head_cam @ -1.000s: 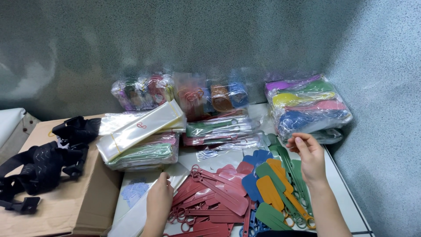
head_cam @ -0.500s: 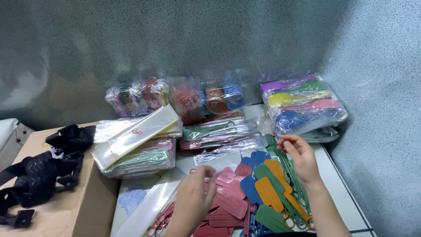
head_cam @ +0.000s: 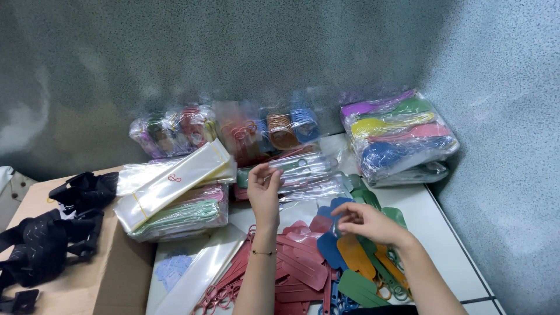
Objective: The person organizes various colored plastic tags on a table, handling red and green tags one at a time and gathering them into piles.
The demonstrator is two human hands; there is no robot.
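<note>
Left hand [head_cam: 263, 192] raised, fingers pinched on edge of a clear plastic sleeve [head_cam: 303, 169] above the packed sleeves. Right hand [head_cam: 364, 223] half curled with fingertips together, holding nothing certain, just over blue, orange and green paddles [head_cam: 350, 256]. Red paddles [head_cam: 291, 268] spread on tabletop [head_cam: 443, 233] below; wrapped bundles [head_cam: 396, 137] behind.

Two hands [head_cam: 265, 195], one cardboard box [head_cam: 87, 274]

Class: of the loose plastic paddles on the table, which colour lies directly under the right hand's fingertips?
The blue paddle: the right hand hovers on its flower-shaped head, while orange and red ones lie lower.
</note>
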